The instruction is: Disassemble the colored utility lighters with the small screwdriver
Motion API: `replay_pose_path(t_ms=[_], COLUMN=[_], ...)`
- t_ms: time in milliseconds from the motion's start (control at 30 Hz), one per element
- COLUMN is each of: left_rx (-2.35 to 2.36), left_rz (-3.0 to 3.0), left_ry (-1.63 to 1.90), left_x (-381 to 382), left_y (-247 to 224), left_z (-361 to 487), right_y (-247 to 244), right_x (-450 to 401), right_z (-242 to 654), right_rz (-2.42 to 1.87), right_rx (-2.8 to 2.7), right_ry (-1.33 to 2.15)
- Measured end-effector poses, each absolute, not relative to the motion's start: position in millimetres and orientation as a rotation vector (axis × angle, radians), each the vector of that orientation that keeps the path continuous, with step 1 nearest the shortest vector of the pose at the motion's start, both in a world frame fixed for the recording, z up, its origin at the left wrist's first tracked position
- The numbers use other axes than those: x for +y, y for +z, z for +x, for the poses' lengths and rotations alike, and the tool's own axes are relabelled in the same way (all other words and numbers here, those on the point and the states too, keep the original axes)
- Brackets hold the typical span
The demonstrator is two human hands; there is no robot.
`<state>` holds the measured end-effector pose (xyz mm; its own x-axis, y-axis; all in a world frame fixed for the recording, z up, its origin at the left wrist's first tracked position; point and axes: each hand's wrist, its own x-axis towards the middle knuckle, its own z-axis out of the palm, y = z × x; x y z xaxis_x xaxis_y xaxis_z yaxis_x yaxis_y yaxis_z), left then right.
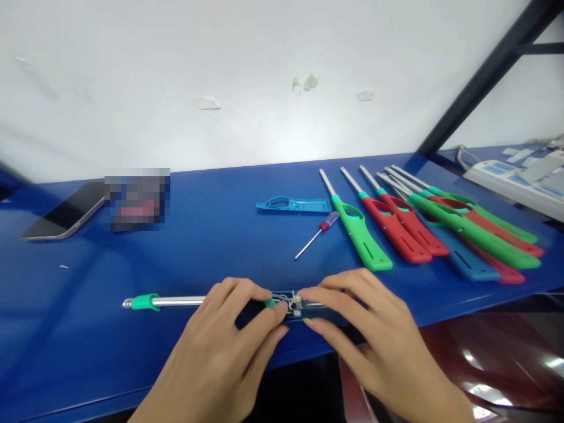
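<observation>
An opened blue gas lighter (176, 301) lies lengthwise near the front edge of the blue table, its metal tube pointing left with a green collar (144, 302) near the tip. My left hand (233, 335) grips the lighter's body where the tube enters, thumb and fingers at the inner wires. On the handle end, my right hand (365, 329) holds the casing, with its fingertips at the small white parts inside. Palms and fingers cover much of the body. Behind the hands lie the loose blue casing half (308, 205) and a screwdriver (316, 235) with a red and purple handle.
Several assembled lighters in green, red and blue, such as a green one (359, 232), lie at the right. A phone (68, 210) and a blurred-out item (138, 202) are at the back left. A white power strip (515, 182) and a dark metal post (484, 76) stand far right.
</observation>
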<state>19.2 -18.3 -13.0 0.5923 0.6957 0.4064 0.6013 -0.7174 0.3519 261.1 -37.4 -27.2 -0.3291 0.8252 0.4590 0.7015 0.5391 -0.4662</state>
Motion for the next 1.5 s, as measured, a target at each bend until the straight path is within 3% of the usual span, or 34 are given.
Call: replay_pose_path(t_ms=[367,633,1333,1500], left_rx=[1.119,1.063,1.149,1.151], left_rz=[2.682,2.791,2.690,2.735], left_ry=[0.962,0.744,0.910,0.899], left_x=[-20,-19,-19,-21], left_y=[-16,-19,-18,-21], left_z=[19,17,19,16], right_y=[-30,-32,-22,15], right_x=[-37,-38,-34,7], right_z=[264,267,263,267], right_rz=[-1.153,-1.145,-1.268,-1.275], right_rx=[-2.089,-2.142,-1.851,-1.960], right_ry=[0.214,0.146,0.183,-0.134])
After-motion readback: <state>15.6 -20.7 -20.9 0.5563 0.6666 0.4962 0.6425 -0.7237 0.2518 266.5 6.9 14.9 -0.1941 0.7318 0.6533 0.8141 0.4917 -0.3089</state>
